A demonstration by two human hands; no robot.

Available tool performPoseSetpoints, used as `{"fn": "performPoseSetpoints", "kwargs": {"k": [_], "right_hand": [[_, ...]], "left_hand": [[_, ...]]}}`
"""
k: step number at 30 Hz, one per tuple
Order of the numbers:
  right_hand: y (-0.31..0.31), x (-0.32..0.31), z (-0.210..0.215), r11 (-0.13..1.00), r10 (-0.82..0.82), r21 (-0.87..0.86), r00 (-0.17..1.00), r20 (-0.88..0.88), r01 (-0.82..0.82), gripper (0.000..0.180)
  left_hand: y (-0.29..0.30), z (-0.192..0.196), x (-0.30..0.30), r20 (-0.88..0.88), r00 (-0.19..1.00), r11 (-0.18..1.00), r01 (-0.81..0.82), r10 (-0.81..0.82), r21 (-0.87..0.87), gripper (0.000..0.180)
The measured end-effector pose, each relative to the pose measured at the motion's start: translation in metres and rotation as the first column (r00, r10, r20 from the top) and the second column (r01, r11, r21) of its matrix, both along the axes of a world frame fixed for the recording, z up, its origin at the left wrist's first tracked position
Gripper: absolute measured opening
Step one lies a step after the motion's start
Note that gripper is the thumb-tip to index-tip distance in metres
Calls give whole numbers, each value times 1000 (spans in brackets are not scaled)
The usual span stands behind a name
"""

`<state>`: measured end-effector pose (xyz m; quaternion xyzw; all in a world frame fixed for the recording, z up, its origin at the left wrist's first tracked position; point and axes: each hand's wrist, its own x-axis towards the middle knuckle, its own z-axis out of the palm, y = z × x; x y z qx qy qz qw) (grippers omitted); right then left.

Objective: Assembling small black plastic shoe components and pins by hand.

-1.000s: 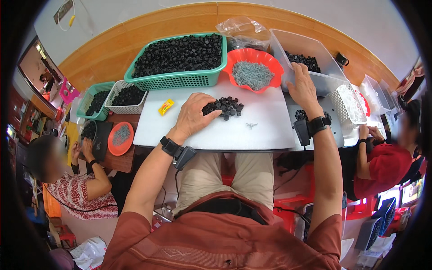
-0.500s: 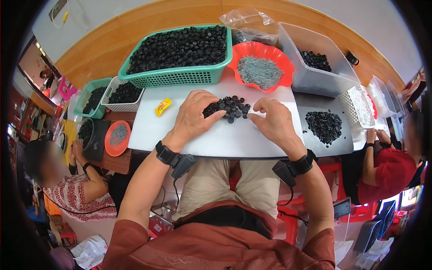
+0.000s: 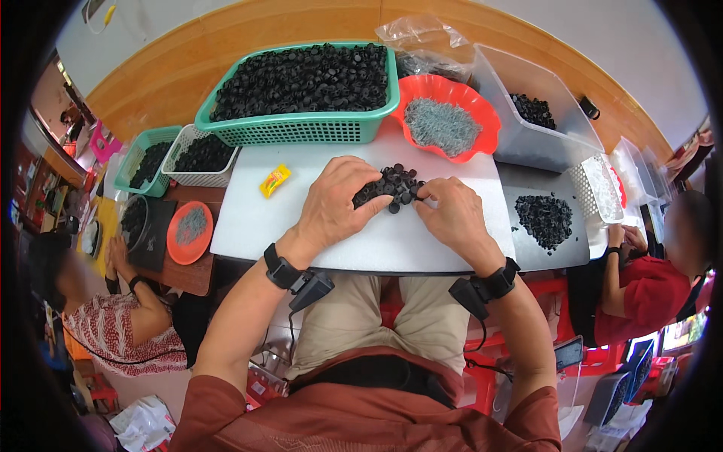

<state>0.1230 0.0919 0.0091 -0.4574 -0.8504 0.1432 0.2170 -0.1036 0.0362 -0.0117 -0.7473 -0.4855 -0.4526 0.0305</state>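
Note:
A pile of small round black plastic caps (image 3: 397, 185) lies on the white foam sheet (image 3: 301, 252) between my two hands. My left hand (image 3: 337, 197) is cupped along the left side of the pile, its thumb and fingers apart around the caps. At the right edge of the pile, the curled fingertips of my right hand (image 3: 450, 215) touch the caps, with thumb and index finger slightly apart. No cap shows clearly held in either hand. Some of the pile is hidden behind my left fingers.
Beyond the sheet stand a green basket (image 3: 301, 134) of black parts, a red scalloped bowl (image 3: 493, 124) of grey metal pieces and a clear bin (image 3: 527, 143). A yellow packet (image 3: 275, 181) lies left. More caps (image 3: 544, 220) lie right. People sit on both sides.
My right hand has moved left against the caps, and the pile is more compact between my hands. My left hand has shifted slightly right in the view.

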Motion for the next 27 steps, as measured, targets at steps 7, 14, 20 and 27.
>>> {"fn": "performPoseSetpoints", "kwargs": {"k": [7, 14, 20, 27], "right_hand": [[-10, 15, -5, 984, 116, 159, 972, -206, -84, 19], [-58, 28, 5, 951, 269, 258, 872, -409, -172, 33], [-82, 26, -1, 929, 335, 302, 830, -446, -213, 38], [-92, 29, -16, 912, 367, 350, 808, -461, -215, 32]], "left_hand": [[-12, 5, 10, -4, 1000, 998, -11, 11, 62, 33], [-60, 16, 50, 627, 777, 894, 314, -50, -319, 26], [-71, 11, 50, 902, 431, 622, 701, 19, -348, 20], [-79, 2, 56, 946, 256, 464, 825, 199, -321, 16]]}}
